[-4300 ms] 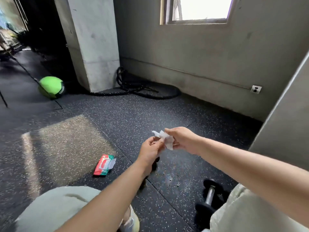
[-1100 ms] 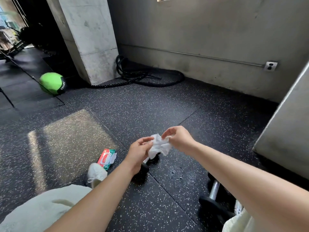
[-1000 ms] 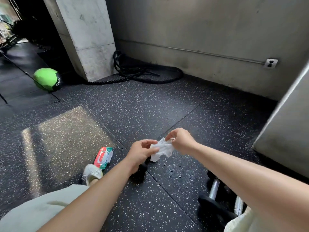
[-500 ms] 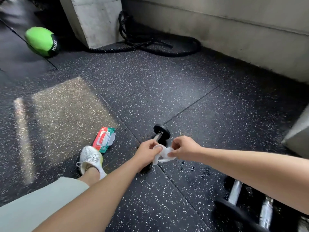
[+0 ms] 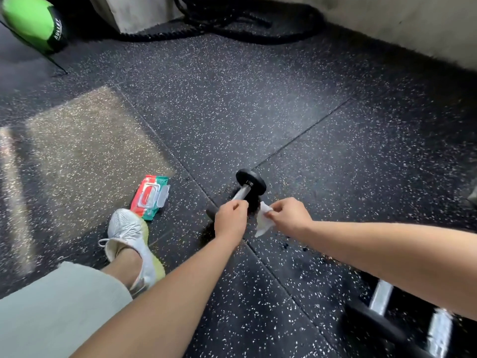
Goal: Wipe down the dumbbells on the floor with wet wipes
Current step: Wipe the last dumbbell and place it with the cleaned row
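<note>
A small black dumbbell (image 5: 251, 182) with a metal handle lies on the speckled rubber floor at centre. My left hand (image 5: 230, 220) is down on its near half, fingers curled over the handle, hiding most of the near head. Just to the right, my right hand (image 5: 290, 215) pinches a crumpled white wet wipe (image 5: 263, 223) that hangs beside the dumbbell, apart from my left hand. Two more dumbbells (image 5: 380, 298) with metal handles lie at the bottom right, partly under my right forearm.
A red and green wet wipes pack (image 5: 151, 197) lies left of the dumbbell, touching the toe of my white shoe (image 5: 129, 236). A green medicine ball (image 5: 33, 21), a concrete pillar (image 5: 134, 9) and a coiled black rope (image 5: 232, 24) sit at the back.
Both hands lowered from chest height toward the floor. My left hand let go of the wipe and came down onto the dumbbell handle; the right hand alone keeps the wipe. The view tilted down.
</note>
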Motion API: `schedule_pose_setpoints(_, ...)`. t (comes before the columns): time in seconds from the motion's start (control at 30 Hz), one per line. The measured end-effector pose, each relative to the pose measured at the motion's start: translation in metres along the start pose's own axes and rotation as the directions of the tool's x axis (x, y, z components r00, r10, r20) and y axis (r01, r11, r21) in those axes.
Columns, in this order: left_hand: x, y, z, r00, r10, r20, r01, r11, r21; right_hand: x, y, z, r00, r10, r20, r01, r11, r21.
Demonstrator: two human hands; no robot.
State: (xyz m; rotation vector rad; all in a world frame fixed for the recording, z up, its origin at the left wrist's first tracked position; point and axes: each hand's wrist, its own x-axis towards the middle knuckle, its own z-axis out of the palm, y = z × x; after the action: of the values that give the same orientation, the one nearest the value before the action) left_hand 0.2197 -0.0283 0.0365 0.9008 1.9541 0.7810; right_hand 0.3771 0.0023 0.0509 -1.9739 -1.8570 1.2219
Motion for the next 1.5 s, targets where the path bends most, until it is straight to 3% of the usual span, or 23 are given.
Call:
schedule_pose_setpoints(0.07, 0.019, -0.017, -0.010, 0.991, 0.102, -0.082, -0.054, 0.892, 0.450, 0.007, 0.006, -0.006, 1.000, -0.010, 0.017, 0.011, 0.998, -0.056)
schedule_pose_setpoints(0.1, 0.028, -0.026, -0.014, 0.995, 0.083, -0.057, -0.035, 0.814, 0.580, 0.010, 0.010, -0.007, 1.000, -0.017, 0.024, 0.019, 0.996, -0.087)
schedule_pose_setpoints(0.17, 0.042, -0.035, -0.019, 1.000, -0.025, 0.010, 0.011, 0.739, 0.674, 0.013, 0.018, -0.007, 0.999, -0.024, 0.043, 0.029, 0.991, -0.130)
schedule_pose_setpoints(0.3, 0.054, -0.044, -0.018, 0.998, -0.064, 0.021, 0.040, 0.814, 0.580, 0.017, 0.031, -0.003, 0.995, -0.045, 0.094, 0.059, 0.988, -0.145)
schedule_pose_setpoints(0.53, 0.041, -0.046, 0.000, 0.995, 0.097, -0.011, -0.056, 0.667, 0.743, 0.022, 0.017, 0.010, 0.984, -0.163, -0.070, 0.147, 0.971, -0.189)
schedule_pose_setpoints(0.8, 0.041, -0.049, 0.011, 1.000, -0.006, -0.018, 0.016, 0.749, 0.662, 0.059, -0.011, 0.050, 0.918, -0.305, -0.255, 0.259, 0.946, -0.196)
schedule_pose_setpoints(1.0, 0.044, -0.051, 0.008, 0.999, -0.040, 0.024, 0.021, 0.842, 0.539, 0.101, -0.022, 0.067, 0.829, -0.499, -0.253, 0.376, 0.831, -0.409)
schedule_pose_setpoints(1.13, 0.045, -0.055, 0.009, 1.000, -0.017, 0.025, 0.002, 0.850, 0.526, 0.118, -0.027, 0.084, 0.829, -0.537, -0.159, 0.395, 0.762, -0.513)
schedule_pose_setpoints(1.23, 0.046, -0.057, 0.007, 1.000, -0.007, 0.027, -0.007, 0.863, 0.506, 0.116, -0.022, 0.089, 0.828, -0.545, -0.129, 0.427, 0.763, -0.485)
schedule_pose_setpoints(1.4, 0.043, -0.061, 0.009, 0.999, 0.038, 0.025, -0.045, 0.861, 0.507, 0.100, -0.003, 0.093, 0.703, -0.690, 0.172, 0.678, 0.578, -0.454)
schedule_pose_setpoints(1.5, 0.041, -0.063, 0.010, 0.996, 0.077, 0.033, -0.083, 0.839, 0.538, 0.113, 0.001, 0.082, 0.646, -0.727, 0.233, 0.732, 0.503, -0.460)
